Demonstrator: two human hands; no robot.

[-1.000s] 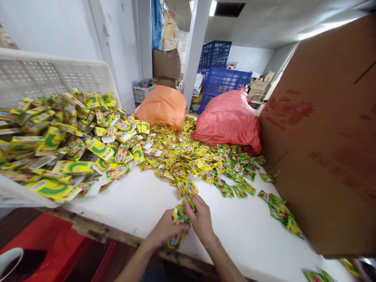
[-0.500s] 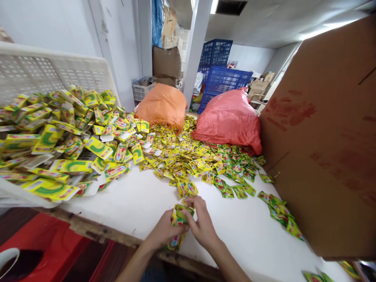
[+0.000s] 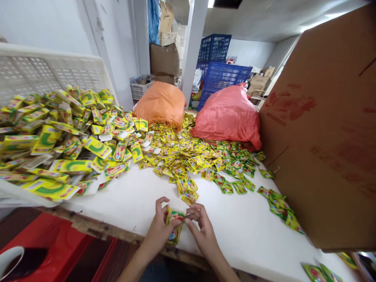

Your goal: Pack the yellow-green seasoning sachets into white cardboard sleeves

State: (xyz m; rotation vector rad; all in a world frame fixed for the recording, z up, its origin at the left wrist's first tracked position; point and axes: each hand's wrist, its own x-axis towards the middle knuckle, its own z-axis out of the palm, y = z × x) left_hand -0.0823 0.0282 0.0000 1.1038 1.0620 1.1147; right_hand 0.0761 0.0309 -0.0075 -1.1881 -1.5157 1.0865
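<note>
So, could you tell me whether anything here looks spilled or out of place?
Yes: the white crate is tipped over, its yellow cartons spilling onto the table. A few green sachets lie strayed by the cardboard box.

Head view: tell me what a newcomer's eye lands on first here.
A sprawl of yellow and green sachets covers the far half of the white table, spilling from a white crate at the left. Behind them sit an orange sack and a red sack. At the near edge, the left hand and right hand pinch a small stack of sachets.
</note>
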